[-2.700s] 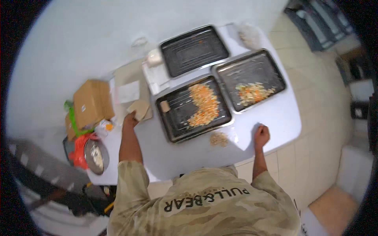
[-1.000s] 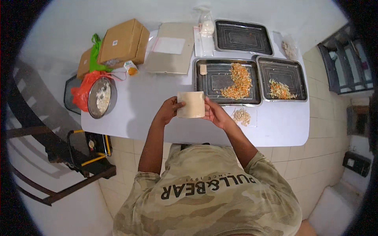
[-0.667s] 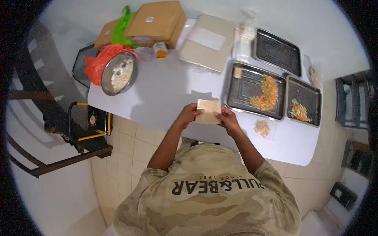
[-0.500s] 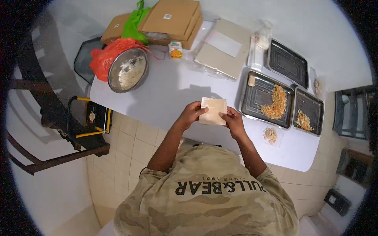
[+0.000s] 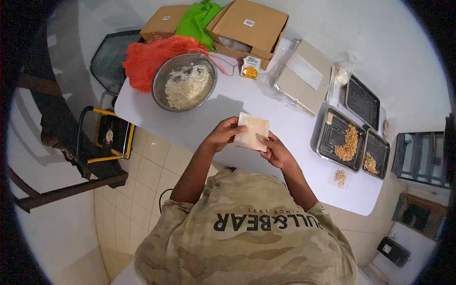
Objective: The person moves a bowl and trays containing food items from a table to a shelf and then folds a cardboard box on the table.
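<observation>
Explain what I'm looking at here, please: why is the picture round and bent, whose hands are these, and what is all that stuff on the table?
There is no machine here. A person wears a wide fisheye camera on the head, looking down, so straight edges curve near the rim. The left hand and right hand are the wearer's own, and together they hold a thin pale square sheet above the white table. On the table stand a metal bowl of pale shredded food beside a red net bag, cardboard boxes, a green bag, a small carton and a flat packet in clear wrap. To the right are dark trays, two holding orange and yellow chopped filling, and a small heap of it on the table.
</observation>
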A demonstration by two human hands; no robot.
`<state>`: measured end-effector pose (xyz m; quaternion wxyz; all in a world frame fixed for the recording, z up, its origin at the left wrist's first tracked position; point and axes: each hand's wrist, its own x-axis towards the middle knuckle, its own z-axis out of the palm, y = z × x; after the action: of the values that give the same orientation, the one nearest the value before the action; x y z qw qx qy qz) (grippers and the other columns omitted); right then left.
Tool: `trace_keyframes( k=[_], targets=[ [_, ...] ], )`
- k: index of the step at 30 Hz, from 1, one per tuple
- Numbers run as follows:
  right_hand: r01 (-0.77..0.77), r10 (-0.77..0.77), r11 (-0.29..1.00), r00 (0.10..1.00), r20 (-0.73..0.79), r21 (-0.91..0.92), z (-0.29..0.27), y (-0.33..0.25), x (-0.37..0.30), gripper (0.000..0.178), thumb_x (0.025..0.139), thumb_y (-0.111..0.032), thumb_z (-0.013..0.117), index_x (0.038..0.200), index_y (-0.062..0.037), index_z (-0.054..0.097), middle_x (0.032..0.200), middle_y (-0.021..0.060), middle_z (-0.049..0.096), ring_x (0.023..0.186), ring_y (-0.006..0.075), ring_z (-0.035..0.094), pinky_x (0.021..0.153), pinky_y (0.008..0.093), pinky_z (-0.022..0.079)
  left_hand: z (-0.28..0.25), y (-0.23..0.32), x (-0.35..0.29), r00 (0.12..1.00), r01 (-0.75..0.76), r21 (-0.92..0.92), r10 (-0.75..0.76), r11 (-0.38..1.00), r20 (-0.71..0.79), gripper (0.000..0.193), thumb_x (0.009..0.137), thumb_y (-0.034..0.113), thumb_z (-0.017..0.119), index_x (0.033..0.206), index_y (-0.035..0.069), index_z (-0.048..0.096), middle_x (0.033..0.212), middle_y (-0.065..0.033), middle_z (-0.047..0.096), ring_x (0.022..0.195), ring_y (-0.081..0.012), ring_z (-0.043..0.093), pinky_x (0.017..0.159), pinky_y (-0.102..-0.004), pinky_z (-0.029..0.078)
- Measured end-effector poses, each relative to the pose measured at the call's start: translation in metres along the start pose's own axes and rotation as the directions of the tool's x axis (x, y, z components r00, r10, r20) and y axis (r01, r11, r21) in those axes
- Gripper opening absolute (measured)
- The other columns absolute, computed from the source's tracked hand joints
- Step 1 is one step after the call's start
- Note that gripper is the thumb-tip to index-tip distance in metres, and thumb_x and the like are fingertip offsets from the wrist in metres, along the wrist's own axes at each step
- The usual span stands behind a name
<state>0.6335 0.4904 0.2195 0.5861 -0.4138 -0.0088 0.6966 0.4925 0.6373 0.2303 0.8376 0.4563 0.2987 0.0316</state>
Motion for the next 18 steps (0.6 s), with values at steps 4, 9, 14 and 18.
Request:
trace_keyframes(
  k=[4, 9, 14, 18],
  targets=[
    [-0.014, -0.022, 0.958, 0.993, -0.12, -0.288, 0.03, -0.02, 0.014, 0.041, 0.074, -0.019, 0.059, 0.112, -0.0123, 0.043, 0.098, 0.0027, 0.052, 0.079, 0.0122, 0.054, 0.062, 0.025, 0.049, -0.016, 0.015, 0.003, 0.999, -0.025, 0.04, 0.026, 0.999, -0.046, 0.029, 0.078, 0.02, 0.055, 0.1, 0.003, 0.047, 0.091, -0.004, 0.052, 0.083, -0.0129, 0.052, 0.069, -0.0285, 0.046],
    [0.04, -0.136, 0.908, 0.97, -0.203, -0.418, 0.024, -0.028, 0.011, 0.044, 0.073, -0.022, 0.06, 0.114, -0.0162, 0.044, 0.096, 0.001, 0.053, 0.084, 0.0133, 0.052, 0.067, 0.029, 0.046, -0.015, 0.013, 0.023, 0.999, 0.032, 0.068, -0.031, 0.997, -0.013, 0.027, 0.08, 0.022, 0.052, 0.1, 0.004, 0.046, 0.089, -0.0029, 0.052, 0.081, -0.0117, 0.052, 0.068, -0.0273, 0.046],
    [0.082, -0.183, 0.921, 0.954, -0.236, -0.381, -0.009, -0.04, -0.009, 0.041, 0.075, -0.023, 0.059, 0.113, -0.0168, 0.044, 0.092, -0.0008, 0.055, 0.082, 0.01, 0.051, 0.062, 0.0241, 0.044, 0.009, 0.007, 0.05, 0.995, 0.066, -0.115, -0.058, 0.991, 0.076, 0.033, 0.08, 0.028, 0.051, 0.104, 0.006, 0.045, 0.092, -0.003, 0.051, 0.08, -0.0135, 0.053, 0.067, -0.0278, 0.046],
    [0.113, -0.219, 0.934, 0.93, -0.294, -0.339, -0.034, -0.05, -0.041, 0.043, 0.075, -0.021, 0.058, 0.115, -0.0171, 0.043, 0.092, -0.0014, 0.055, 0.08, 0.0085, 0.051, 0.06, 0.023, 0.044, 0.016, -0.019, 0.076, 0.978, 0.149, -0.202, -0.114, 0.968, 0.174, 0.042, 0.08, 0.033, 0.05, 0.111, 0.008, 0.039, 0.112, -0.0063, 0.043, 0.096, -0.0174, 0.046, 0.081, -0.0343, 0.04]
  ],
)
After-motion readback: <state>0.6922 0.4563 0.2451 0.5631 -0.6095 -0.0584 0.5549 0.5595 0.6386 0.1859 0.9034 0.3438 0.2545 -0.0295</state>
